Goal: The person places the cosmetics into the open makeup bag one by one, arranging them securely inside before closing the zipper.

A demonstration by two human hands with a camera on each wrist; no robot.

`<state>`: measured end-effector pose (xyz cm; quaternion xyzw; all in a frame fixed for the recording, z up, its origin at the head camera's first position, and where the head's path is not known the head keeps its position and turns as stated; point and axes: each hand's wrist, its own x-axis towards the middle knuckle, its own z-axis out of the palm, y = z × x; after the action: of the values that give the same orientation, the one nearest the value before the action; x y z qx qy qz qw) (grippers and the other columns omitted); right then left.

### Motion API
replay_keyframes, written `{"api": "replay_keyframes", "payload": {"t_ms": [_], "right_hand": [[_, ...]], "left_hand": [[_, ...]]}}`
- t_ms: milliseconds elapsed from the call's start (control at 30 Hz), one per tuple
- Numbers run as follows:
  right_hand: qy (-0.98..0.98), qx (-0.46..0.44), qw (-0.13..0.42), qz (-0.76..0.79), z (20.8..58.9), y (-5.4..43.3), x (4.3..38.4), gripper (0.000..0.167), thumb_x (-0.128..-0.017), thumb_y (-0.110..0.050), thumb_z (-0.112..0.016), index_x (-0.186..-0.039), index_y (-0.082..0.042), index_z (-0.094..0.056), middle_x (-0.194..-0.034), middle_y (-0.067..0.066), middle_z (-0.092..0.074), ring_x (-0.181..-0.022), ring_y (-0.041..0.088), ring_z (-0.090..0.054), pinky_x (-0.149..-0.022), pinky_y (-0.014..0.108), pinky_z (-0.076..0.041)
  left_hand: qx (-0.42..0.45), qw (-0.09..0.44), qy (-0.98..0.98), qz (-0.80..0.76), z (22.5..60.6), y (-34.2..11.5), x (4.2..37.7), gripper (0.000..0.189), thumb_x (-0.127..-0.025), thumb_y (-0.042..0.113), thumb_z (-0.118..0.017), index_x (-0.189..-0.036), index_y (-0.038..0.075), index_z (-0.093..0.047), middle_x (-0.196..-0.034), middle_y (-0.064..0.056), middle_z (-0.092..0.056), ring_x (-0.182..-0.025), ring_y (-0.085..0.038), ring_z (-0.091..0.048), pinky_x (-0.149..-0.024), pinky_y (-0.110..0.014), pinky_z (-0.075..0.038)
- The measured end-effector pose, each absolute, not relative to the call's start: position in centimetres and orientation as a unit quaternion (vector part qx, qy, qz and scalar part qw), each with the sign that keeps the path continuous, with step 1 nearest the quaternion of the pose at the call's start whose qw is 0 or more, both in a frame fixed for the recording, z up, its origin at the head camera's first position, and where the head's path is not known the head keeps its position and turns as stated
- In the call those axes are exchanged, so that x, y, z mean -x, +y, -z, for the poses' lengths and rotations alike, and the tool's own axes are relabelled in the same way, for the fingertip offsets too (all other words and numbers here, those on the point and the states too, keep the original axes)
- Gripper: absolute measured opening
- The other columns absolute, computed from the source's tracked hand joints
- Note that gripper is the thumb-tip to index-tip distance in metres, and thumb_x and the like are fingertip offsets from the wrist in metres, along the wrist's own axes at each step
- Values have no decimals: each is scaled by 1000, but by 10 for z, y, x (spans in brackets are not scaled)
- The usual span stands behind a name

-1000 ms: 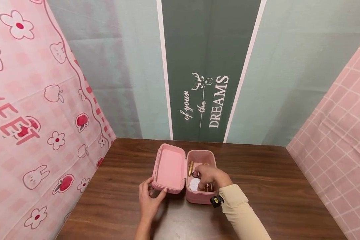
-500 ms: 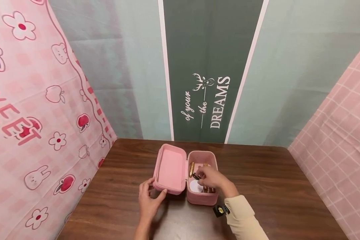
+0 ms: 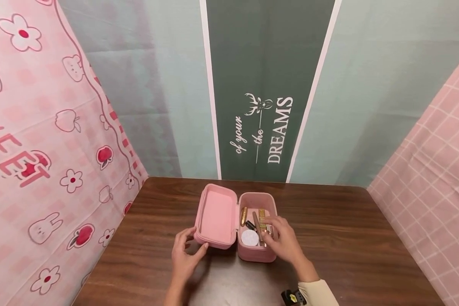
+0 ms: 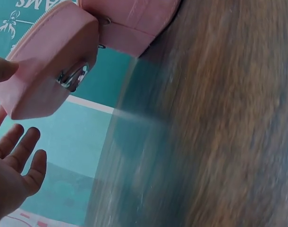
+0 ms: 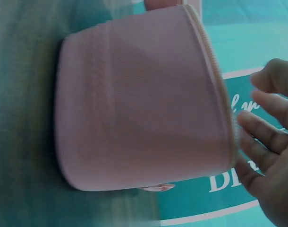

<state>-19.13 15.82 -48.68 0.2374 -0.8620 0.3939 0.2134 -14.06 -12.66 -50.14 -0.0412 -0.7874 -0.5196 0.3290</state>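
Observation:
A pink zip-up cosmetic case (image 3: 257,255) stands upright on the table, its lid (image 3: 217,212) folded out to the left. My left hand (image 3: 185,257) pinches the lid's near left corner between thumb and finger; the other fingers are spread in the left wrist view. Over the case's right rim, my right hand (image 3: 287,242) has loosely bent, parted fingers and holds nothing. Inside the case lie a gold tube (image 3: 244,216), a small black item (image 3: 250,225), a white round disc (image 3: 249,238), a slim brown stick (image 3: 256,221) and a gold block-shaped item (image 3: 262,213). Right fingers partly hide the contents.
The brown wooden table (image 3: 329,221) meets a green and teal cloth backdrop (image 3: 264,51) behind the case. A pink printed cloth (image 3: 76,140) hangs at left, a pink checked one (image 3: 440,170) at right. A metal clasp (image 4: 75,78) sits on the lid's outside.
My right hand has let go of the small black item, which now lies in the case, and has drawn back to the right rim. The left hand has stayed at the lid.

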Motion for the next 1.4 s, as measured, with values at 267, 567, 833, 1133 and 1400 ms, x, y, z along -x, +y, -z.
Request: {"api": "replay_keyframes", "payload": {"t_ms": [267,567,833,1133,1400], "right_hand": [[-839,-204,224,-452,508,166,178,79,-59,-9,-83,-130,0,-49,-136,22,-41,-122,37,-36,-88,58,-33],[-860,-122,100,-486,526,178,171,114,-57,-34,-88,-145,-3,-21,-141,24,-31,-124,41,-33,-94,60,-29],[-853,-93,103,-502,540,180,171,93,-58,-19,-88,-133,3,-39,-116,19,-56,-104,31,-53,-84,46,-45],[-834,-106,117,-529,545,185,171,76,-59,-6,-85,-125,5,-48,-110,15,-60,-93,28,-57,-73,40,-50],[-826,-101,103,-545,543,189,172,72,-60,-5,-85,-123,5,-51,-108,15,-61,-93,27,-58,-73,39,-51]], "left_hand": [[70,332,-795,503,485,-130,136,50,-59,-8,-82,-106,-5,-64,-102,-19,-61,-81,-33,-60,-65,-23,-42],[105,302,-805,500,495,-142,145,52,-62,-5,-81,-111,-2,-63,-105,-14,-63,-84,-27,-60,-65,-35,-48],[79,276,-808,514,489,-139,140,55,-63,-6,-81,-114,-5,-61,-101,-17,-63,-88,-30,-60,-68,-37,-48],[75,273,-812,510,491,-140,140,53,-63,-4,-81,-113,-3,-62,-101,-14,-64,-87,-28,-60,-70,-28,-46],[63,249,-800,543,490,-141,142,51,-64,-6,-80,-112,-4,-63,-102,-15,-65,-90,-29,-60,-72,-35,-48]]}}
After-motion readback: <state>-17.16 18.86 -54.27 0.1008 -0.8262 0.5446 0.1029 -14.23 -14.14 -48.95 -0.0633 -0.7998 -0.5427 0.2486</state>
